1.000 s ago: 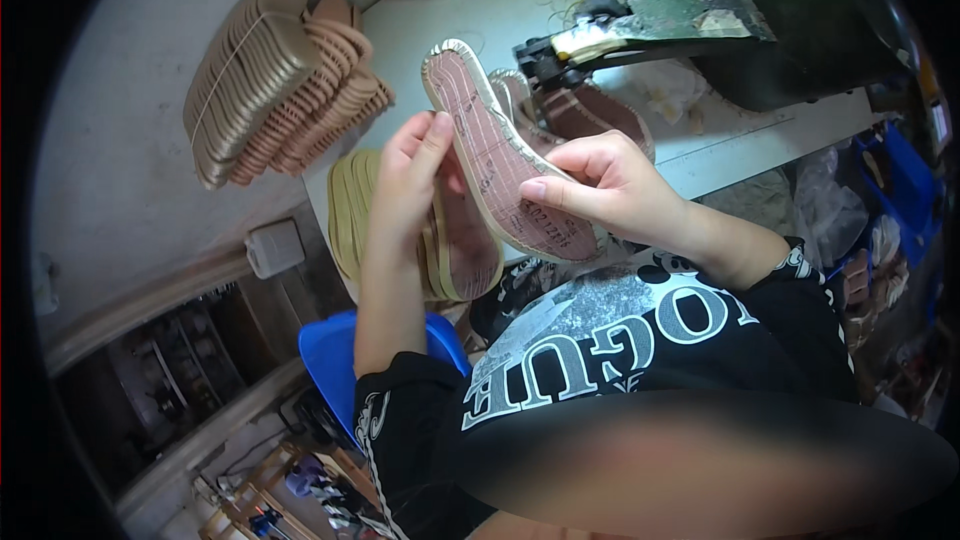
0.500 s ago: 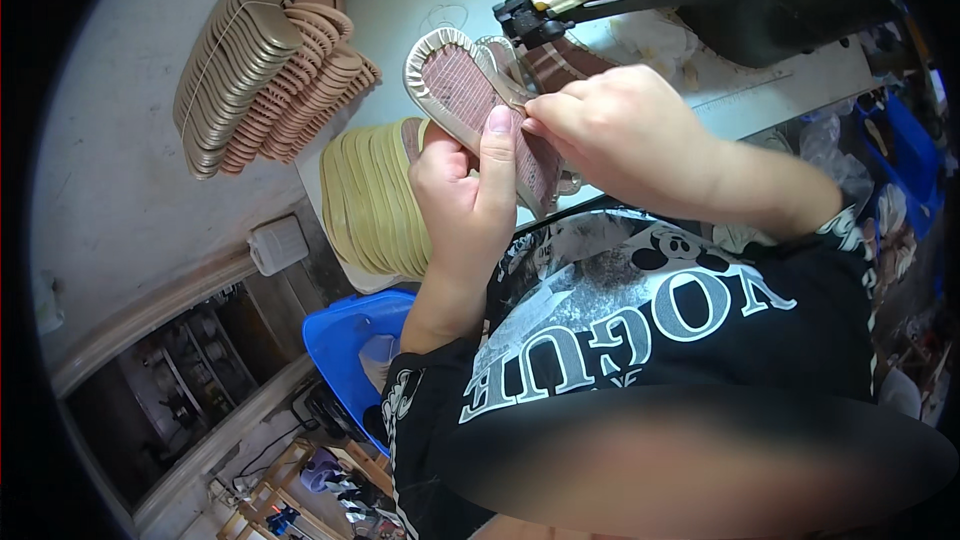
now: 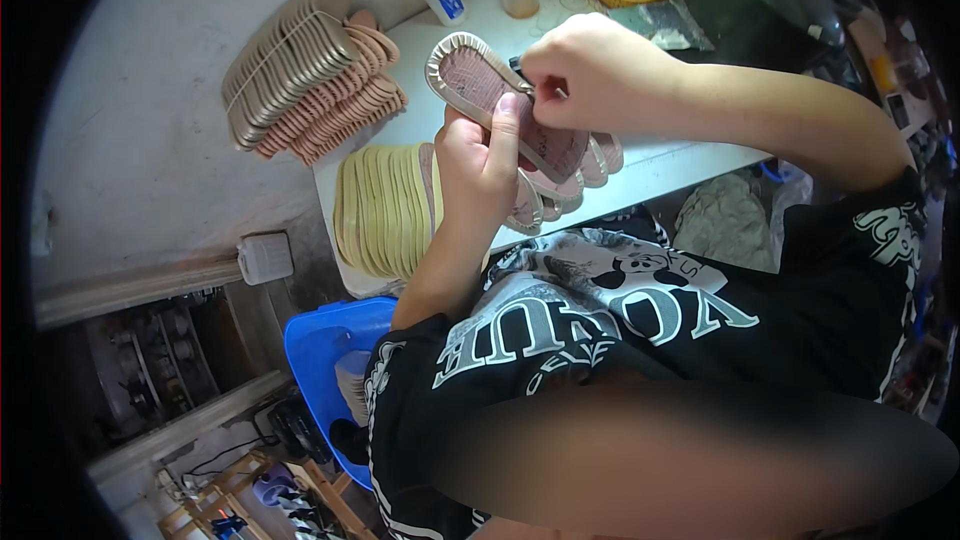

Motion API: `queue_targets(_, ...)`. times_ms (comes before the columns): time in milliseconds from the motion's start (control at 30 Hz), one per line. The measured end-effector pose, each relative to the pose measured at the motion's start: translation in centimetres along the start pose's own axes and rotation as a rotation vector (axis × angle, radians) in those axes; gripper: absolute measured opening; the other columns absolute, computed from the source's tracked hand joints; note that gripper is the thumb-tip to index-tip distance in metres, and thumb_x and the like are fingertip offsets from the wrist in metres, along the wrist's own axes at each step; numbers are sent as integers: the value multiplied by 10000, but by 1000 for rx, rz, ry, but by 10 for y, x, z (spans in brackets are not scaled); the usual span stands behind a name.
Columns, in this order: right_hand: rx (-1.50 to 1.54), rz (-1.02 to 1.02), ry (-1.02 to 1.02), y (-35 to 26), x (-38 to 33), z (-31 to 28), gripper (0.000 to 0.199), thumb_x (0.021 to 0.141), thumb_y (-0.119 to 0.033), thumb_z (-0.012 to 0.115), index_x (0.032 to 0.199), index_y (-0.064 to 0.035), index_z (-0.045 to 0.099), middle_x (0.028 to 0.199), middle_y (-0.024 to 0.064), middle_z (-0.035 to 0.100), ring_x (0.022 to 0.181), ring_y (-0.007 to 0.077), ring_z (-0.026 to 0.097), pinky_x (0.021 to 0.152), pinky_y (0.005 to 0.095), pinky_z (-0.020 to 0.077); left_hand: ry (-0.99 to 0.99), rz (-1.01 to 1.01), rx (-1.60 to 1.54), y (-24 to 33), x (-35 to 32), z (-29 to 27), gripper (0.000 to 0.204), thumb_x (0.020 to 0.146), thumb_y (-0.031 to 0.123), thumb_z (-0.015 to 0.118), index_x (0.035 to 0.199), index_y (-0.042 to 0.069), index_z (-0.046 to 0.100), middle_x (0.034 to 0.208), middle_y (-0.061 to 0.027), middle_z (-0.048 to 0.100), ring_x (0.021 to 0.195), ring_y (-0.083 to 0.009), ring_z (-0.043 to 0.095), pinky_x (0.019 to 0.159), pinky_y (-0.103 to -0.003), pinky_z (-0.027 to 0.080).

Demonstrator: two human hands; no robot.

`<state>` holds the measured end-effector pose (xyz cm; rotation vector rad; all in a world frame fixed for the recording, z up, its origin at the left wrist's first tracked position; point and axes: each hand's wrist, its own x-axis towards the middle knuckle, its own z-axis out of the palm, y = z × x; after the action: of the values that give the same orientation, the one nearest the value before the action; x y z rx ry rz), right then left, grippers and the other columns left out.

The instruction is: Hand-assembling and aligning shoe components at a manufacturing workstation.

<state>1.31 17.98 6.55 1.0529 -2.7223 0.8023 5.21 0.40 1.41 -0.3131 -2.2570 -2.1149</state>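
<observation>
Left hand (image 3: 480, 165) cradles the pink ribbed rubber shoe sole with its pale stitched rim (image 3: 480, 85) above the white counter (image 3: 660, 165), fingers curled beneath. Right hand (image 3: 585, 70) pinches the sole's edge, fingertips closed tight. A slack grip could drop it onto the loose pink soles (image 3: 570, 180) below, scattering them. Cream soles (image 3: 385, 208) lie fanned nearby.

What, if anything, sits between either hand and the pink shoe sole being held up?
Nothing visible. The left hand grips the pink shoe sole from below, its fingers lying on the sole's face. The right hand pinches its edge from above. Both touch it directly.
</observation>
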Motion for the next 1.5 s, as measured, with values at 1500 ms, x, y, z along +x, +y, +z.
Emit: queue_targets(1500,1369,600,121,12,-93,94,295,924,-226,598,1100,12,606,957,-7,634,870,54,553,791,238,457,-93,-354,-363,-75,62,11,240,849,165,659,965,-18,554,998,-94,566,899,-141,576,735,-265,474)
